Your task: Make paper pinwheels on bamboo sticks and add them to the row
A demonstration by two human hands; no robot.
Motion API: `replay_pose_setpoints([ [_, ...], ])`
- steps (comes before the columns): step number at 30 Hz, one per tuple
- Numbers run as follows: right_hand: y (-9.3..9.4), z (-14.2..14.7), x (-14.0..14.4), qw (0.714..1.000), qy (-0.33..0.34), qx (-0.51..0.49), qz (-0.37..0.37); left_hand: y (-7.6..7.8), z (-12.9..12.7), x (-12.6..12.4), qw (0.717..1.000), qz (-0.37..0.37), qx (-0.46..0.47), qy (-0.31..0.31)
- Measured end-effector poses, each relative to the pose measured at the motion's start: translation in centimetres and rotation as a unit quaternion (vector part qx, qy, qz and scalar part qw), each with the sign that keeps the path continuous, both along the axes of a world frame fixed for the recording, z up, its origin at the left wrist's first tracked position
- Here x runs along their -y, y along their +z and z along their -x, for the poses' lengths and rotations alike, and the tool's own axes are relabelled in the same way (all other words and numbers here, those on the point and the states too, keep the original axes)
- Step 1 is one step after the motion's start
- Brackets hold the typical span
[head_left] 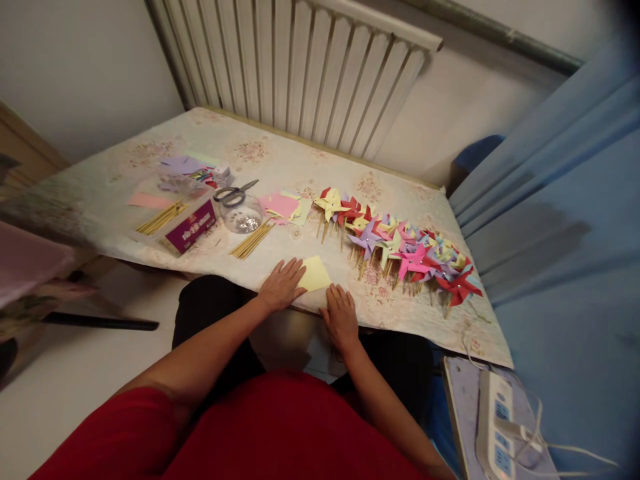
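A yellow paper square [315, 273] lies flat at the near edge of the table [150, 167], between the person's two hands. The left hand [281, 285] rests open, fingers spread, its fingertips on the sheet's left edge. The right hand [341, 315] lies flat and open just below the sheet's right corner.

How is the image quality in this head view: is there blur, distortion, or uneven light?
In the head view, straight lines bend toward the edges, as at the radiator; the top right corner darkens; the left border is smeared and soft. The centre is sharp: the yellow paper under the left hand and the right hand reads clearly. Light is soft, with faint shadows on the blue curtain.
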State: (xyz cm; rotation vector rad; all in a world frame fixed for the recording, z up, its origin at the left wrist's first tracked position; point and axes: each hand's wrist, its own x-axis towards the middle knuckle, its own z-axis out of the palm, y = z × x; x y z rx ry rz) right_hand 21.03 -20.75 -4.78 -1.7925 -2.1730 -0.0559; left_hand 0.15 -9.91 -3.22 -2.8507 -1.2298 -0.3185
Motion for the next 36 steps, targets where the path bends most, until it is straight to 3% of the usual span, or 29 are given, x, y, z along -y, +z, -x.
replay_pose_setpoints([
  [10,-0.2,0.0,0.1,1.000,0.001,-0.017,-0.008,-0.2,0.4,0.2,1.000,-0.012,0.012,0.007],
  [18,0.7,-0.1,-1.4,0.992,-0.037,-0.118,-0.038,-0.5,0.4,0.3,1.000,-0.010,0.024,0.018],
  [26,3.2,2.5,-6.6,0.999,0.039,-0.025,0.024,-0.5,0.4,0.4,0.999,-0.010,0.025,0.020],
  [30,3.0,3.1,-7.8,0.997,0.042,0.014,0.063,-0.5,0.4,0.4,0.999,-0.009,0.026,0.019],
  [36,2.2,3.2,-8.6,0.998,0.014,0.027,0.058,-0.5,0.4,0.3,0.999,-0.001,0.026,0.021],
])
